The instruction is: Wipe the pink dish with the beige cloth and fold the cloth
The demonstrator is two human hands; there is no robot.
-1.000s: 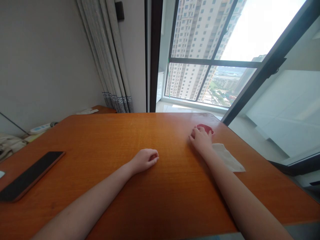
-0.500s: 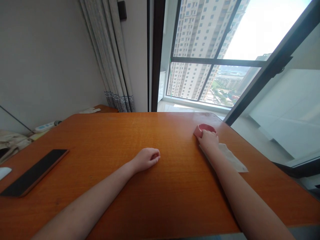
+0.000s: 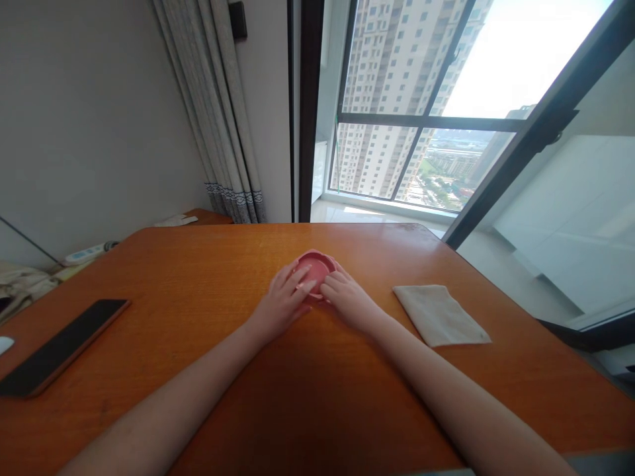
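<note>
A small round pink bowl [image 3: 317, 266] is at the middle of the wooden table, its hollow side tilted toward me. My right hand [image 3: 347, 297] grips its right rim, fingers curled over the edge. From the other side, my left hand [image 3: 282, 297] holds the left rim, with its fingers reaching over into the bowl. Both hands partly cover the lower part of the bowl. To the right of my right forearm lies a folded pale cloth [image 3: 441, 316], flat on the table and touched by neither hand.
On the left of the wooden table [image 3: 223, 264] lies a long black flat panel [image 3: 64, 344] with a reddish edge. A white object [image 3: 4, 344] pokes in at the left border. Beyond the left edge rests a white power strip [image 3: 85, 254]. A large window stands behind the table.
My right hand has brought the pink bowl from beside the cloth to the middle. My left hand has uncurled and taken its left side. The cloth is now uncovered.
</note>
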